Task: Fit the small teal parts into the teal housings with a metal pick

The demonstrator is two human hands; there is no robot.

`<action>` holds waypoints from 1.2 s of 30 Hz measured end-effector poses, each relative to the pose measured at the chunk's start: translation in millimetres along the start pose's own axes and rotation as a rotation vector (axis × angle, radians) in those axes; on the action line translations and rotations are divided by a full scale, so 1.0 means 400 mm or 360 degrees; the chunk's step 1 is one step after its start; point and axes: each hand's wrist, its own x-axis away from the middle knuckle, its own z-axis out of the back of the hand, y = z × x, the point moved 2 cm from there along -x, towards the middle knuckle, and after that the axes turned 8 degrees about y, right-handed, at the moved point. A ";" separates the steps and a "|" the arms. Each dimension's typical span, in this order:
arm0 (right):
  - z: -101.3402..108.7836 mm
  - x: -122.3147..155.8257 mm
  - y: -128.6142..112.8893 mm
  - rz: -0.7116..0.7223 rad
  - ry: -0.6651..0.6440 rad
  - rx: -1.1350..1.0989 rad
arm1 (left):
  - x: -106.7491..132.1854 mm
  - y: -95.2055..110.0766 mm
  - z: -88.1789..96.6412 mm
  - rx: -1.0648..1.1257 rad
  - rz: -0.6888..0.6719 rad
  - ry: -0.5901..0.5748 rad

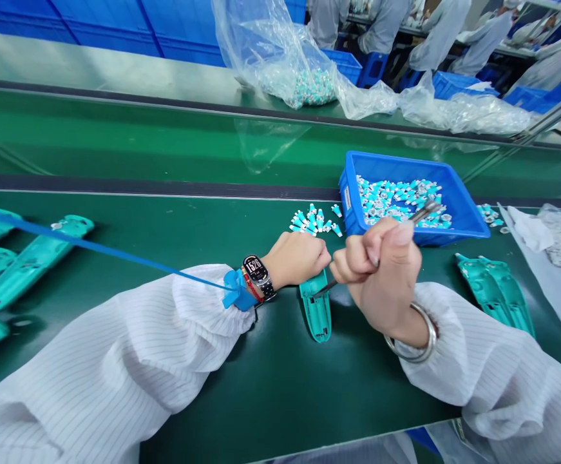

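My left hand (295, 259) is curled into a fist just above a teal plastic housing (315, 307), and its fingers are hidden from view. The top of that housing disappears beneath my hands. My right hand (381, 278) grips slim metal tweezers (326, 287), with their tips reaching down to the housing. Behind the tweezers' far end stands a blue plastic crate (464, 206) filled with small teal-and-white parts. A loose pile of these parts (312, 220) lies on the green belt beside it.
Several teal housings (31, 264) lie at the left, and more (495, 293) lie at the right. A blue wrist strap (239, 290) trails a cord leftward. A plastic bag of parts (299, 84) sits on the far shelf, with white-clad co-workers (439, 35) beyond.
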 end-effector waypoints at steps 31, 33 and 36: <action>0.006 0.030 0.011 0.0181 0.0022 0.0100 | 0.002 0.011 0.018 0.0071 0.0146 -0.0020; 0.009 0.036 0.015 0.0243 -0.0020 0.0062 | 0.000 0.012 0.019 0.0078 0.0148 -0.0010; 0.015 0.036 0.018 0.0284 -0.0038 0.0072 | 0.001 0.009 0.017 0.0082 0.0141 0.0009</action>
